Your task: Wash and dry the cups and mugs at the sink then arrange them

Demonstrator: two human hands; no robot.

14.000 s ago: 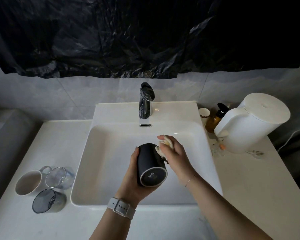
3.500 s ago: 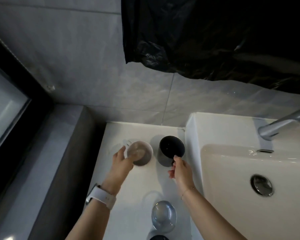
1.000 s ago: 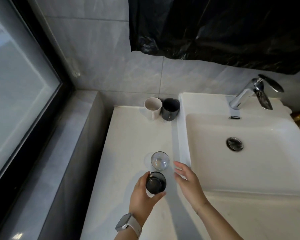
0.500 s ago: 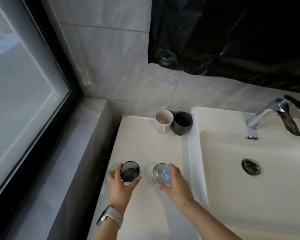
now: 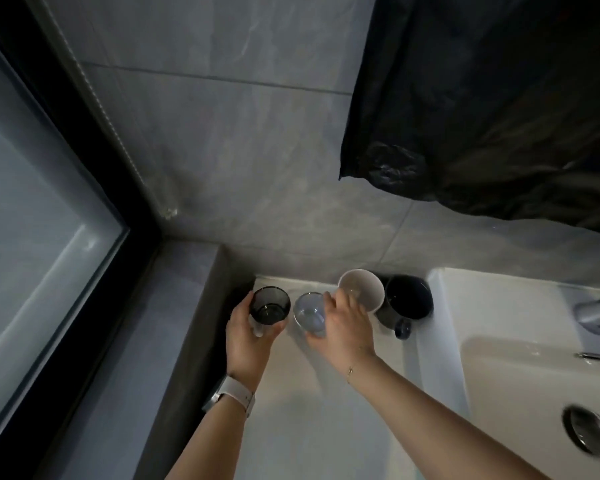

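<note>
Four cups stand in a row along the back wall of the white counter [image 5: 312, 420]. My left hand [image 5: 248, 336] grips the dark smoked glass [image 5: 270, 304] at the row's left end. My right hand [image 5: 345, 327] holds the clear glass [image 5: 309, 311] beside it. Right of that stands the white mug [image 5: 362, 292], touching or nearly touching my right fingers. The black mug [image 5: 407, 301] is at the right end, against the sink's side, its handle pointing toward me.
The white sink basin [image 5: 520, 375] with its drain [image 5: 584, 433] fills the right side; the tap [image 5: 598, 308] shows at the right edge. A grey ledge [image 5: 125, 358] and window [image 5: 32, 258] border the counter on the left. Black plastic sheet [image 5: 499, 109] hangs above.
Both hands have carried the smoked glass and the clear glass from mid-counter back to the wall, beside the white mug. My view has tilted toward the back corner.
</note>
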